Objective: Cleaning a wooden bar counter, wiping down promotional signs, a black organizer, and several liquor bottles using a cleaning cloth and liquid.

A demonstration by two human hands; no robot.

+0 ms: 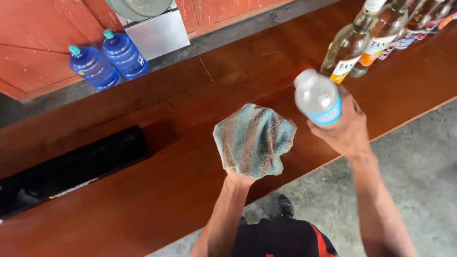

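Note:
My right hand (347,132) grips a small clear plastic water bottle (318,98) with a white cap and a blue label, held above the wooden counter (136,208). My left hand (238,176) is almost wholly covered by a teal and brown cloth (254,138) that it holds bunched over the counter, just left of the bottle. Cloth and bottle are close but apart.
A row of tall glass bottles (366,36) with white caps stands on the counter at the back right. A long black mat (67,170) lies at the left. Behind the counter two blue water jugs (107,62) and a metal container (147,20) rest on the floor.

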